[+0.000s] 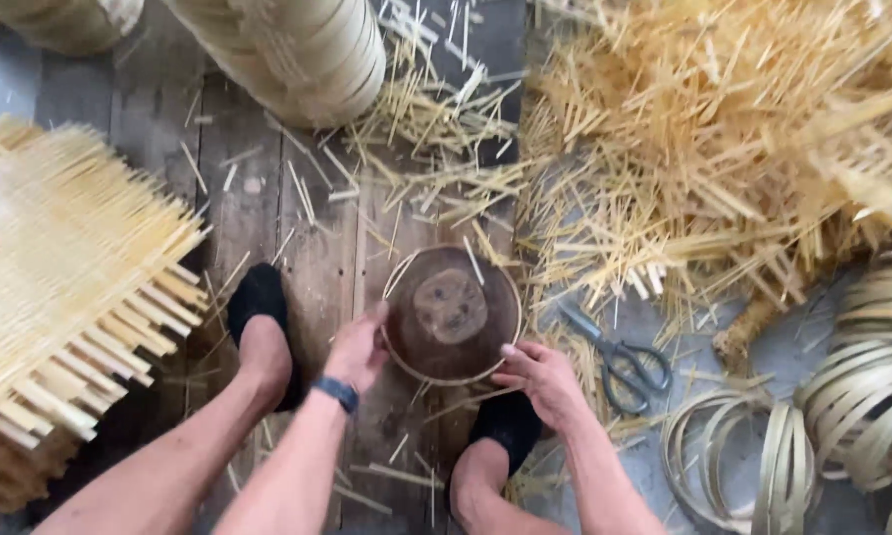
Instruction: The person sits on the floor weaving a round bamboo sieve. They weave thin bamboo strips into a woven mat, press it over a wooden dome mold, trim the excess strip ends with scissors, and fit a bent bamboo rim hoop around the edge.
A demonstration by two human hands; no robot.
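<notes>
Two bare hands grip a round wooden mould (pixel 450 313) ringed by a thin bamboo strip (pixel 398 269): the left hand (pixel 357 349) has its fingers curled against the left rim, and the right hand (pixel 542 379) has its fingers pressed to the lower right rim. The mould sits between the fingertips of both hands on the plank floor (pixel 317 248). Scissors (pixel 619 355) lie just right of the right fingers, near bamboo hoops (pixel 763 466); a woven bamboo mat (pixel 64 267) lies well left of the left fingers, with loose bamboo offcuts (pixel 723 149) beyond the mould.

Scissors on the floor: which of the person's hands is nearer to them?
Right. The right hand grips the round wooden block just beside the scissors; the left hand is on the block's far side.
</notes>
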